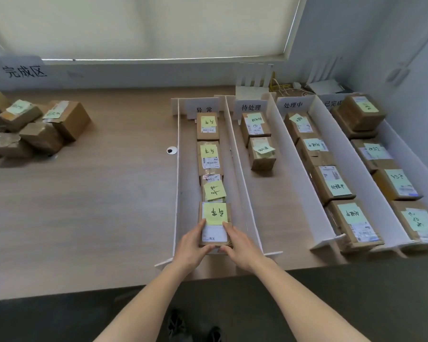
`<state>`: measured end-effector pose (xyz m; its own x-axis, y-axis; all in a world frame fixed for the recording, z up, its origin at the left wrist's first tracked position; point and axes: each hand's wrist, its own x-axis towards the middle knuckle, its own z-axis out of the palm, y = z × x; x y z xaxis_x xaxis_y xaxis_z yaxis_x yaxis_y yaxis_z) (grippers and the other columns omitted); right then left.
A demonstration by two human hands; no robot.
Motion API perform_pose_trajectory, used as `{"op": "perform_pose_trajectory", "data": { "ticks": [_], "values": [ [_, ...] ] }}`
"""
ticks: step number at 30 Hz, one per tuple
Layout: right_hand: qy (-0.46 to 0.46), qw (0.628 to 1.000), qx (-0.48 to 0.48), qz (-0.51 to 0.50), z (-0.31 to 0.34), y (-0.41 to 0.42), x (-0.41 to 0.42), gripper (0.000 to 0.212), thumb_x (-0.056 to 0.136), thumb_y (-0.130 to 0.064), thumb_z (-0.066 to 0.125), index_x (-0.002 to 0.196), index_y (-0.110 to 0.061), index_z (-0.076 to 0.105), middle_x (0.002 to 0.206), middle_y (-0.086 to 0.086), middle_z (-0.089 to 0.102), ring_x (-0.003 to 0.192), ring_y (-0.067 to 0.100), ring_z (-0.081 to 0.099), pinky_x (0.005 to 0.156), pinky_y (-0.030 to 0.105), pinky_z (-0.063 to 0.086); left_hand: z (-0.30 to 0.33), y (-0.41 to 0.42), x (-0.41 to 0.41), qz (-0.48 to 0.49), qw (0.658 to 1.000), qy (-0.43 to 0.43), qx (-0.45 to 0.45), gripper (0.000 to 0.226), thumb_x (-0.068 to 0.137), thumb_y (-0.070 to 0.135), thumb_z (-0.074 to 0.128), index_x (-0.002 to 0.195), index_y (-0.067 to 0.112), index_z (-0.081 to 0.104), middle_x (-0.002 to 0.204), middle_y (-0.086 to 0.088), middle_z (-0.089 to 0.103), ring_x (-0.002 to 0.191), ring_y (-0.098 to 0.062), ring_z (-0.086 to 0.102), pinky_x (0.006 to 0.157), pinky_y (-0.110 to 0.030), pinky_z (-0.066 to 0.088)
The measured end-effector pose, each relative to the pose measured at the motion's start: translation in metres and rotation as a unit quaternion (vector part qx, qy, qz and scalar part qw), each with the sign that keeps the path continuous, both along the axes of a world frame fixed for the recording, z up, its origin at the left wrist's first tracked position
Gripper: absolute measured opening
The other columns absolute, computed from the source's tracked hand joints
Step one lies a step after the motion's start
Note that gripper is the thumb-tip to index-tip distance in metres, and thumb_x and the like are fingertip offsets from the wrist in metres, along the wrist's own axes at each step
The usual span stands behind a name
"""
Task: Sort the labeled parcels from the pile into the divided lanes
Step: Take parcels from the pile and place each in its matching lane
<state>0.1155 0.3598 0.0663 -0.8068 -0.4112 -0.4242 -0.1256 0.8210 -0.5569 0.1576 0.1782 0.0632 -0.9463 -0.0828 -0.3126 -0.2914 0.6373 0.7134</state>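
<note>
A cardboard parcel [215,218] with a yellow-green sticky note and a white shipping label lies at the near end of the leftmost lane [183,169]. My left hand [192,245] grips its left side and near edge. My right hand [240,245] grips its right side and near edge. Three more labeled parcels [208,127] lie in a row beyond it in the same lane. A pile of parcels [30,127] sits at the table's far left.
White dividers [245,174] form four lanes with signs at the far end. The second lane holds two parcels [260,151]; the two right lanes hold several each [341,186]. A small round hole [171,150] sits left of the lanes. Wooden table edge runs near me.
</note>
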Motion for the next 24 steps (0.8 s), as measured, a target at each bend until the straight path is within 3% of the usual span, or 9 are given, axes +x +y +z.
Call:
{"op": "perform_pose_trajectory", "data": {
  "ticks": [9, 24],
  "values": [
    [-0.023, 0.999, 0.029, 0.009, -0.041, 0.001, -0.016, 0.076, 0.102, -0.032, 0.057, 0.163, -0.025, 0.012, 0.164, 0.001, 0.025, 0.147, 0.025, 0.033, 0.119, 0.042, 0.033, -0.043, 0.005, -0.018, -0.016, 0.997, -0.052, -0.045, 0.090, 0.086, 0.040, 0.074, 0.157, 0.028, 0.020, 0.151, 0.004, 0.045, 0.134, -0.017, 0.046, 0.104, -0.035, 0.046],
    [-0.022, 0.999, 0.034, 0.018, -0.070, 0.001, -0.032, 0.073, 0.102, -0.027, 0.058, 0.161, -0.027, 0.015, 0.161, 0.000, 0.027, 0.141, 0.026, 0.040, 0.114, 0.043, 0.040, -0.071, 0.003, -0.034, -0.039, 0.990, -0.081, -0.108, 0.090, 0.087, 0.055, 0.065, 0.156, 0.039, 0.009, 0.154, 0.010, 0.040, 0.133, -0.019, 0.047, 0.097, -0.042, 0.051]
  ]
}}
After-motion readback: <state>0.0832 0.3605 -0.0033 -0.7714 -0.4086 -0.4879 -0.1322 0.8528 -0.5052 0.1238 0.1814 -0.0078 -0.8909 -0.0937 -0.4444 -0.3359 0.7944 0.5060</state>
